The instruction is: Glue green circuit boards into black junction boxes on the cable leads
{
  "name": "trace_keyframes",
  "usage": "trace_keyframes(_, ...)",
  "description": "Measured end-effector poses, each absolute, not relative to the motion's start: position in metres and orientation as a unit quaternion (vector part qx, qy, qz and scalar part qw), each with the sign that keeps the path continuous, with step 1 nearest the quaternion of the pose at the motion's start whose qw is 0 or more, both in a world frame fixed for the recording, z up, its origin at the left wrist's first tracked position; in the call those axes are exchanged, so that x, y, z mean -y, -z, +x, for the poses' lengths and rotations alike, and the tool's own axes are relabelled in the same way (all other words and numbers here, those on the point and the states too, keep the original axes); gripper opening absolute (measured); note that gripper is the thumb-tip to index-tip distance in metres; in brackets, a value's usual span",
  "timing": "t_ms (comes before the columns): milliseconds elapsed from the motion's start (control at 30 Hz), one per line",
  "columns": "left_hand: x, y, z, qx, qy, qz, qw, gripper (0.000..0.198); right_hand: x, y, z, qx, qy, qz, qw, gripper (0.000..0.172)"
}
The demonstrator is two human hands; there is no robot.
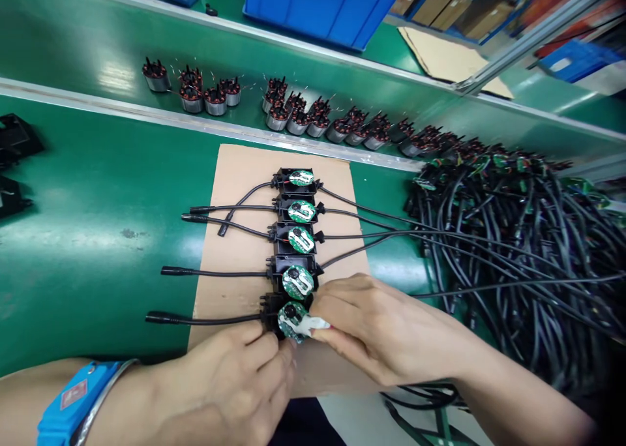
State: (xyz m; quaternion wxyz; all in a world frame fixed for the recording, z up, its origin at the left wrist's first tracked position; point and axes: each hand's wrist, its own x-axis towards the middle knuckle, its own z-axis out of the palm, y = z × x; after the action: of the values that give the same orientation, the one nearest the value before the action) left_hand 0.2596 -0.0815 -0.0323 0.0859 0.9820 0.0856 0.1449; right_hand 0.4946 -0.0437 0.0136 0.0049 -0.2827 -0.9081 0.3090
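Several black housings with small green circuit boards lie in a column on a cardboard sheet, each with a black cable. My left hand, with a blue wrist strap, pinches the nearest black housing at its lower edge. My right hand is closed on the nearest green circuit board, with a white-tipped finger pressed against its right side. The second board sits just above.
A big tangle of black cables with boards lies at the right. Rows of copper-wound motor stators stand on the green conveyor behind a metal rail. Black parts sit at the far left. Blue bins stand behind.
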Motion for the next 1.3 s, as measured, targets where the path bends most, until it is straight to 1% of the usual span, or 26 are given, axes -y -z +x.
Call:
trace_keyframes(200, 0.082, 0.032, 0.260, -0.097, -0.158, 0.979, 0.088, 0.029, 0.050, -0.017, 0.503, 0.901, -0.319, -0.293, 0.000, 0.020)
trace_keyframes(467, 0.081, 0.031, 0.261, -0.094, -0.146, 0.980, 0.092, 0.031, 0.043, -0.016, 0.508, 0.898, -0.325, -0.298, -0.008, 0.019)
trace_keyframes(600, 0.081, 0.031, 0.262, -0.103, -0.153, 0.978, 0.098, 0.030, 0.037, -0.011, 0.504, 0.903, -0.316, -0.292, 0.005, 0.023)
trace_keyframes(800, 0.081, 0.032, 0.263, -0.105, -0.149, 0.978, 0.103, 0.028, 0.034, -0.007, 0.504, 0.910, -0.294, -0.293, 0.014, 0.023)
trace_keyframes(1067, 0.081, 0.031, 0.263, -0.105, -0.159, 0.978, 0.089, 0.030, 0.046, -0.013, 0.506, 0.903, -0.286, -0.320, 0.011, 0.021)
trace_keyframes(1167, 0.083, 0.037, 0.266, -0.112, -0.167, 0.977, 0.073, 0.026, 0.047, -0.017, 0.513, 0.876, -0.341, -0.339, 0.043, 0.017)
trace_keyframes(1233, 0.086, 0.046, 0.267, -0.120, -0.193, 0.972, 0.060, 0.022, 0.045, -0.019, 0.523, 0.847, -0.388, -0.347, 0.103, 0.015)
trace_keyframes(1300, 0.088, 0.056, 0.269, -0.125, -0.240, 0.962, 0.047, 0.018, 0.040, -0.020, 0.537, 0.815, -0.410, -0.370, 0.176, 0.015)
